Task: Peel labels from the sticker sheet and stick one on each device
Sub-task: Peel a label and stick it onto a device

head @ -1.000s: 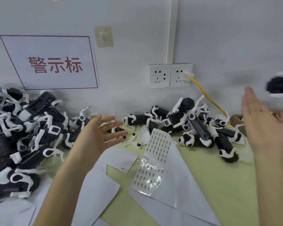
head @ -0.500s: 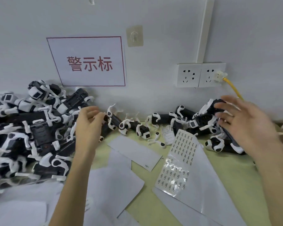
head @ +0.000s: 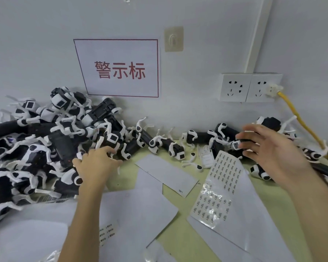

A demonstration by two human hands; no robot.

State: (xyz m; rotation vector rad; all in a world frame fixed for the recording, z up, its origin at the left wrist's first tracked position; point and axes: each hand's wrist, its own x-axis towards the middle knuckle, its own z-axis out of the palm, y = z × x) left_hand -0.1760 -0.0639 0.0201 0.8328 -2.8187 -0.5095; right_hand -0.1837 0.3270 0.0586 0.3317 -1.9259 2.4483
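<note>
A big heap of black-and-white devices (head: 45, 146) lies at the left against the wall. My left hand (head: 97, 165) is at the heap's near edge, its fingers curled down around one black device (head: 112, 142). A smaller group of devices (head: 199, 138) stretches along the wall to the right. Over that group hovers my right hand (head: 271, 150), blurred, with its fingers spread and loosely bent and nothing in it. The sticker sheet (head: 225, 173), with rows of small labels, lies flat between my hands on a white backing sheet.
Several white paper sheets (head: 136, 210) cover the yellow-green table in front of me. A small loose white part (head: 205, 156) lies by the sticker sheet's top. On the wall are a red-lettered sign (head: 119, 69), a double socket (head: 250, 87) and a yellow cable (head: 299, 118).
My left hand dropped from mid-air into the left heap and curled round a device. My right hand swung in from the far right to above the right-hand devices. The view turned left.
</note>
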